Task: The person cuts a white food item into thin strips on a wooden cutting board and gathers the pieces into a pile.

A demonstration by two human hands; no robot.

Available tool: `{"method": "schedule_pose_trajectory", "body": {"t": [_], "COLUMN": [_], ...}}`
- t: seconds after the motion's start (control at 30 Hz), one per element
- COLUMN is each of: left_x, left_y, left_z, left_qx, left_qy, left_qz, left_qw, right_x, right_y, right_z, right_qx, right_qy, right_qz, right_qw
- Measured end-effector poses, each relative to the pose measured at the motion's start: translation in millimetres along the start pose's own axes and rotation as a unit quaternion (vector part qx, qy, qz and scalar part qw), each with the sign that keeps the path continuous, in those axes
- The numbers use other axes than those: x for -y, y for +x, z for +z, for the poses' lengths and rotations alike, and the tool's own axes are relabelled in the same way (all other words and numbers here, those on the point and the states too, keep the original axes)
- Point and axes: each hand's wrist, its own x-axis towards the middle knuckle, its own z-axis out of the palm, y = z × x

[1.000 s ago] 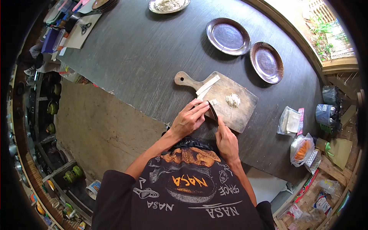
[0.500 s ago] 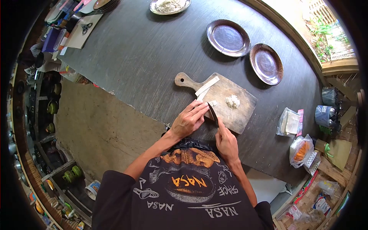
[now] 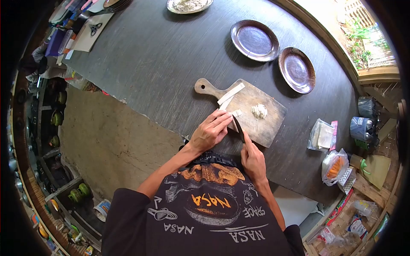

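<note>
A wooden cutting board [image 3: 265,133] with a round handle lies on the dark table. My right hand [image 3: 253,161] is closed round the handle of a knife [image 3: 238,127], whose dark blade stands beside my left fingertips. My left hand [image 3: 209,133] is closed, fingers together, pressing white strips [image 3: 225,105] down at the board's near left edge. Small cut white pieces [image 3: 237,113] lie by the blade. Another white strip [image 3: 232,93] rests toward the board's handle, and a heap of fine white shreds [image 3: 259,111] sits right of the blade. My fingers hide the strips' near ends.
Two brown oval plates [image 3: 255,40] [image 3: 297,70] stand beyond the board. At the far edge is a plate of white shreds [image 3: 188,5]. On the right lie a plastic packet [image 3: 321,135], a bag of carrots [image 3: 335,166] and a grater [image 3: 347,179]. Scissors [image 3: 95,28] lie far left.
The knife has shifted slightly to the right, and its blade leans a little differently by my left fingertips. My left hand stays on the strips.
</note>
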Motion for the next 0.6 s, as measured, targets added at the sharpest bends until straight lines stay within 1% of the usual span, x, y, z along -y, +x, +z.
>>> {"method": "schedule_pose_trajectory", "body": {"t": [0.1,0.17,0.3,0.37,0.47,0.6], "left_x": [-0.5,-1.5,-1.3,-2.0,-1.5,-1.6], "left_y": [-0.5,0.7,-0.5,0.9,1.2,-0.1], "left_z": [1.1,0.1,1.4,-1.2,0.0,-1.8], "left_qx": [-0.006,-0.009,-0.005,-0.001,0.002,0.0], "left_qy": [-0.002,-0.007,-0.011,-0.014,-0.006,-0.004], "left_qz": [-0.001,-0.003,-0.01,-0.014,-0.013,-0.009], "left_qw": [1.0,1.0,1.0,1.0,1.0,1.0], "right_x": [-3.2,-0.7,4.2,7.6,-0.3,2.3], "right_y": [0.9,2.8,1.7,0.7,-4.2,-2.2], "right_z": [2.7,2.3,-0.4,-6.3,-5.4,-5.6], "right_qx": [-0.006,0.009,0.009,0.03,0.018,0.022], "right_qy": [-0.012,-0.032,-0.038,-0.037,-0.02,-0.025], "right_qz": [-0.013,0.006,0.015,0.038,0.021,0.023], "right_qw": [1.0,0.999,0.999,0.998,0.999,0.999]}}
